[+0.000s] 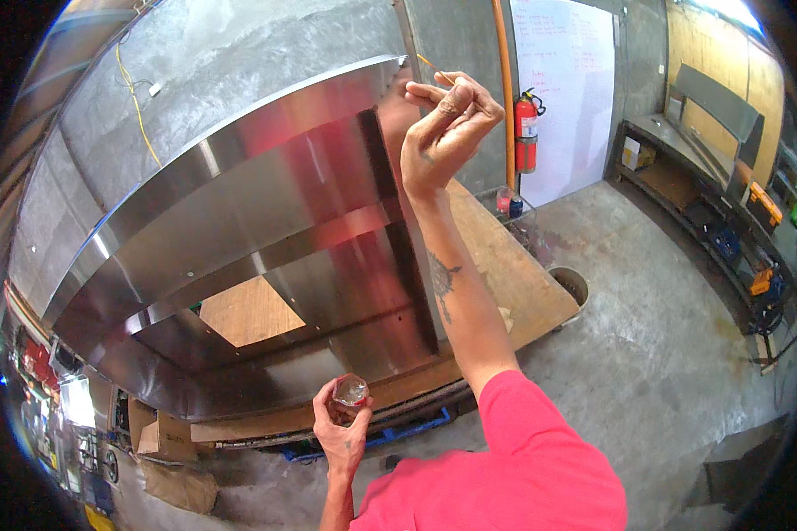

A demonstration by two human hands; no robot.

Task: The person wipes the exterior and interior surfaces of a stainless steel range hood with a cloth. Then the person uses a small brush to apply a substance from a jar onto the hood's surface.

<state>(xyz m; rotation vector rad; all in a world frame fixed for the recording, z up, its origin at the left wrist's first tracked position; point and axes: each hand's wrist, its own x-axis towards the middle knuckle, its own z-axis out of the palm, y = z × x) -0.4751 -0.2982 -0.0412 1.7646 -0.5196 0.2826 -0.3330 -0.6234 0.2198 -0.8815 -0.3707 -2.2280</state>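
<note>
A large stainless steel box-like panel (257, 195) with an open front and a square cutout stands on a wooden tabletop (536, 305). My right hand (447, 133) is raised at its upper right corner, fingers pinched round a thin yellow-orange stick (431, 67). The stick's far end lies close to the metal corner; whether it touches, I cannot tell. Low in front of the panel, my left hand (341, 431) holds a small faceted glass cup (351, 390), its mouth facing up. What the cup contains is too unclear to name.
A red fire extinguisher (526, 133) hangs beside a white sheet (568, 97) with writing. Along the right wall runs a dark workbench (682, 190) with tools. A bucket (572, 283) stands past the table's right edge. Cardboard boxes (162, 438) sit at the lower left.
</note>
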